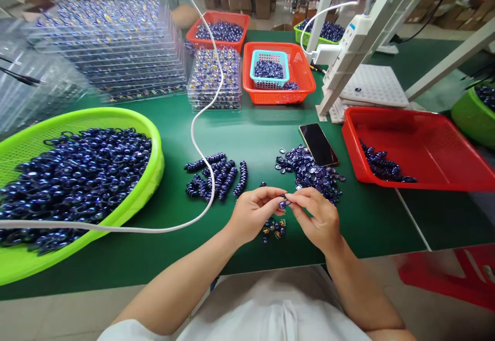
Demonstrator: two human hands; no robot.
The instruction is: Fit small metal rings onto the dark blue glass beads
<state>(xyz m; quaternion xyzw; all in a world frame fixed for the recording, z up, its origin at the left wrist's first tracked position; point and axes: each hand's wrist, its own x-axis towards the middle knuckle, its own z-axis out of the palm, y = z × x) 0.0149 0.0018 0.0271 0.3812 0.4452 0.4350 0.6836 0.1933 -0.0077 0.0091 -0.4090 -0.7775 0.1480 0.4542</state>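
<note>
My left hand [253,211] and my right hand [317,217] meet over the green table [174,251], both pinching one small dark blue shiny piece [283,204] with a round bead on it. Just below my fingers lie several loose beads and yellowish bits [277,227]. Behind my right hand is a pile of dark blue disc-like pieces [313,173], with a black phone [318,144] at its back edge. Stacked rows of dark blue pieces [222,176] rest behind my left hand.
A big green basket [154,176] of blue pieces fills the left. A red tray [425,171] stands right. Farther back are clear stacked trays [127,57], an orange basket [278,96] holding a light blue one, and a metal post. A white cable [195,135] crosses the table.
</note>
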